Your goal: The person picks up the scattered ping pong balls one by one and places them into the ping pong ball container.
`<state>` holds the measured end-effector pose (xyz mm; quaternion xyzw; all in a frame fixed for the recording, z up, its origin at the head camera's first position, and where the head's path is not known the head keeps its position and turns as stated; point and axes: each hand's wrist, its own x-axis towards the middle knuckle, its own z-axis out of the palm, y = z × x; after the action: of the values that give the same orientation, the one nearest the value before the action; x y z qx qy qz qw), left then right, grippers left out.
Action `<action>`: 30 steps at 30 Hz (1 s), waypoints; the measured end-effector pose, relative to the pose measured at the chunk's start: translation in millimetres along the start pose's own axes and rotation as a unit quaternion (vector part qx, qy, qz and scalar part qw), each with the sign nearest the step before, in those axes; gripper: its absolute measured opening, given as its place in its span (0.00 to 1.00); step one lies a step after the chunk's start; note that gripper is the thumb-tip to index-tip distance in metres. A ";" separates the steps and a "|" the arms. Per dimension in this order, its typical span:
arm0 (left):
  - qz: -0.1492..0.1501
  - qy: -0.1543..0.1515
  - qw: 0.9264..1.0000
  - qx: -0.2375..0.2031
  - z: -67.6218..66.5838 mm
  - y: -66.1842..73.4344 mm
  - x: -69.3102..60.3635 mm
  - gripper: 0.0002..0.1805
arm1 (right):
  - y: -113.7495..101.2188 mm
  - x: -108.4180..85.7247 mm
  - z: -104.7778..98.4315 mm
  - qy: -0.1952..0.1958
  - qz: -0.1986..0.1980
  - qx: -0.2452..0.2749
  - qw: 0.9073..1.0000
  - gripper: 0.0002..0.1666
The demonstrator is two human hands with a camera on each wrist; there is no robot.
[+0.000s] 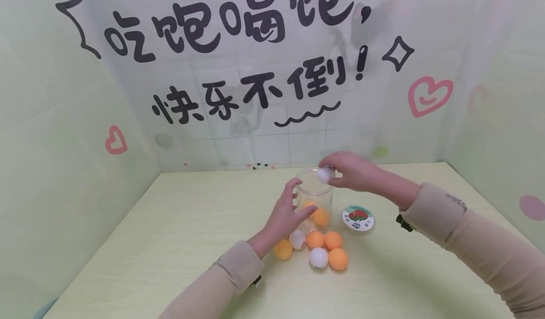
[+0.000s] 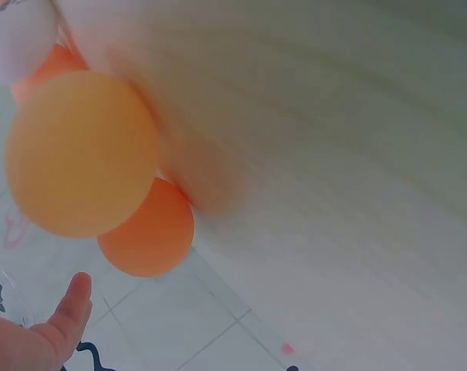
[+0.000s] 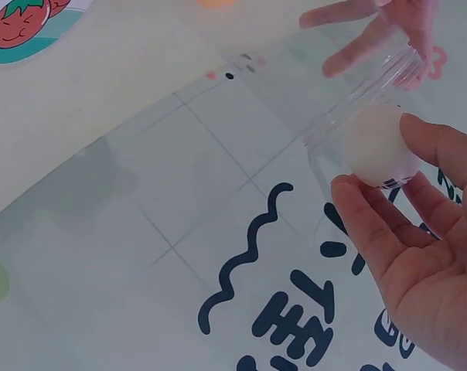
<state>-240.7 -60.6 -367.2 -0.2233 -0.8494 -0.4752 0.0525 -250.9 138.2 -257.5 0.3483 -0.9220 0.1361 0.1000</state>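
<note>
Head view: jar [image 1: 315, 198] upright, open-topped

The wooden-looking bench [image 1: 204, 215] is pale yellow with faint grain. Toward its far edge, a colourless transparent cylindrical jar [image 1: 314, 198] shows orange round balls [image 1: 321, 217] within; the white round ball [image 3: 382, 147] at its mouth bears dark print. Nearer the front edge are three bright-orange balls [image 1: 338, 259], one yellower ball [image 1: 283, 249] and two white balls [image 1: 318, 258]. The round white-and-teal lid [image 1: 357, 218] has a red fruit pattern. Both sleeves [image 1: 438, 215] are beige.
</note>
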 end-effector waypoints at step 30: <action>-0.015 0.001 1.000 0.006 1.3 0.7 1.0 0.36 | 6.7 -36.5 1.8 0.004 0.032 0.086 0.996 0.17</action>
<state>-241.1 -58.9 -367.1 -0.2103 -0.8556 -0.4707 0.0475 -228.6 164.9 -270.6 0.3256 -0.9172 0.2191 0.0690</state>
